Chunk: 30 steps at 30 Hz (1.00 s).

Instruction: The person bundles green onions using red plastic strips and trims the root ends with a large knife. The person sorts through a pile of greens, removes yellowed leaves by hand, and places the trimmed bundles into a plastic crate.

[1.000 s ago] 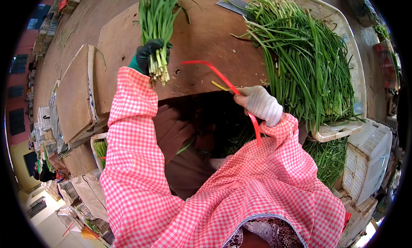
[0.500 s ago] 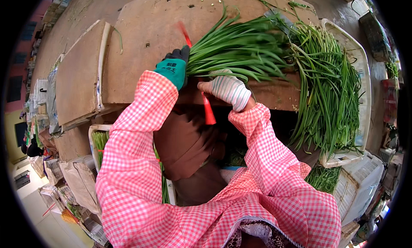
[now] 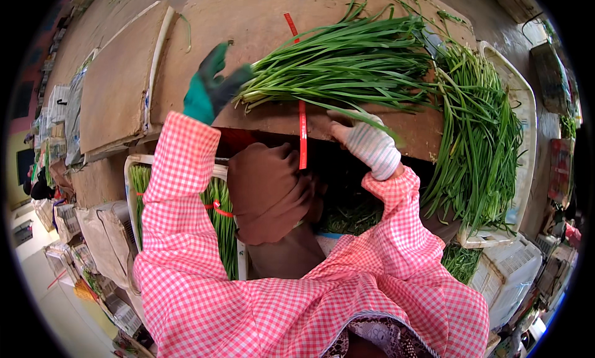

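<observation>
A bundle of long green garlic chives (image 3: 347,64) lies across the brown board (image 3: 248,23), pale stem ends to the left. Beneath the bundle runs a red tie strip (image 3: 303,132); one end sticks out beyond it and the other hangs over the board's near edge. My left hand (image 3: 214,85), in a green and black glove, is open, thumb and fingers apart, with its fingertips by the stem ends. My right hand (image 3: 370,144), in a striped white knit glove, is below the leaves, thumb and fingers apart. Some leaf tips hang over its back.
On the right, a white crate (image 3: 525,141) carries a heap of loose chives (image 3: 480,135). Another white crate (image 3: 132,172) at lower left holds chive bundles tied with red strips. A brown panel (image 3: 118,79) stands left of the board, and my brown-clothed knee (image 3: 269,191) is below it.
My left hand has let go of the bundle and moved left. The red strip, earlier bent at my hands, now lies straight under the chives. My right hand has shifted right and down.
</observation>
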Each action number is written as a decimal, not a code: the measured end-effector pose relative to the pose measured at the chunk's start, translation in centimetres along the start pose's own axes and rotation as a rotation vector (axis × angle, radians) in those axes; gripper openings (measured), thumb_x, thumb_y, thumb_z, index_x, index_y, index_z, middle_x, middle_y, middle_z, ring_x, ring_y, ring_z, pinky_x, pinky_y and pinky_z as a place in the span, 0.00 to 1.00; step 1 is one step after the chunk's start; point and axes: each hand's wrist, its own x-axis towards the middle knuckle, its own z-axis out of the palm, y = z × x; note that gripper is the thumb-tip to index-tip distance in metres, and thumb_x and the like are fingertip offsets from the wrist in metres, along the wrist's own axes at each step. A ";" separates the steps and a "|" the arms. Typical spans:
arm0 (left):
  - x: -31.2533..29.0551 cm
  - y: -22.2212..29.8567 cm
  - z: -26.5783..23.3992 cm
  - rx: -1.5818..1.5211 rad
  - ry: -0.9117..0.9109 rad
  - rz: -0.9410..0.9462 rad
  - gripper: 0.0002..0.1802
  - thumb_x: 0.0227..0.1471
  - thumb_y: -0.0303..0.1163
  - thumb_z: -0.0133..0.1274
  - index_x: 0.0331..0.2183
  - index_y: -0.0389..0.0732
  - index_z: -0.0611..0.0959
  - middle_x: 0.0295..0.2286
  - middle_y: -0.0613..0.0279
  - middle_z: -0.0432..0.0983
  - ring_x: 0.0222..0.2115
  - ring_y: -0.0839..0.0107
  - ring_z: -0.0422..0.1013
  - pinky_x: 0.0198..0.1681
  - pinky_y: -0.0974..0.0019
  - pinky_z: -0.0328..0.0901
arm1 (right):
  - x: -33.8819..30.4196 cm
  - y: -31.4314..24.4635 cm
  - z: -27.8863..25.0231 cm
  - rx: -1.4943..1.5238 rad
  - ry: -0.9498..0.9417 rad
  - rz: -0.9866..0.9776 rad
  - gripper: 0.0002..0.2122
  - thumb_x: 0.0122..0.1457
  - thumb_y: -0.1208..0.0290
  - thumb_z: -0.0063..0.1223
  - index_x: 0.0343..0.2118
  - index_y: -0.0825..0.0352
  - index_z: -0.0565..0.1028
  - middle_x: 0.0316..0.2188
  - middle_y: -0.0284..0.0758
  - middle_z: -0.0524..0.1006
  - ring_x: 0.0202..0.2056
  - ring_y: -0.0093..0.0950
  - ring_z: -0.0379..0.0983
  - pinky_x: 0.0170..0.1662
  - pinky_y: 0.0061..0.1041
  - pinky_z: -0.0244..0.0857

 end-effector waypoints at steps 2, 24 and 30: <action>-2.5 -4.8 -1.0 -0.625 0.183 -0.185 0.26 0.49 0.39 0.53 0.49 0.41 0.70 0.43 0.58 0.69 0.45 0.66 0.66 0.45 0.63 0.64 | -1.1 0.3 0.4 0.322 0.031 0.116 0.14 0.51 0.69 0.51 0.42 0.63 0.74 0.21 0.33 0.74 0.19 0.22 0.67 0.25 0.22 0.63; 1.9 -7.1 6.3 -1.003 0.539 -0.321 0.33 0.46 0.58 0.51 0.40 0.36 0.76 0.28 0.66 0.65 0.29 0.76 0.60 0.36 0.69 0.58 | -2.5 -0.2 -0.6 0.499 0.030 0.453 0.13 0.54 0.71 0.48 0.43 0.64 0.74 0.22 0.28 0.74 0.19 0.16 0.65 0.23 0.15 0.61; 2.3 -8.0 7.6 -0.811 0.526 -0.249 0.29 0.48 0.52 0.50 0.42 0.37 0.75 0.35 0.64 0.64 0.37 0.72 0.57 0.43 0.67 0.56 | -2.4 -0.2 -0.1 0.509 0.045 0.460 0.13 0.53 0.72 0.47 0.43 0.66 0.74 0.23 0.29 0.75 0.20 0.16 0.66 0.24 0.15 0.62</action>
